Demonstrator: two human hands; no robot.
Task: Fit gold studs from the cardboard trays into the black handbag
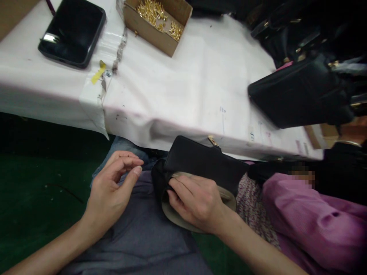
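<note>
A small black bag [200, 162] with a beige lining lies on my lap, just below the table's front edge. My right hand [196, 202] rests inside its open mouth, fingers gripping the beige lining [177, 217]. A gold clasp [212, 141] shows on the bag's top. My left hand [113, 191] hovers to the left of the bag over my grey trousers, fingers loosely curled and thumb near the fingertips; I cannot tell whether it pinches something small.
A white-covered table [177, 88] carries a cardboard box of gold fittings [157, 21], a black tray [73, 32] and black bags [301, 95] at the right. A person in a pink sleeve [312, 225] sits to my right. Green floor lies at left.
</note>
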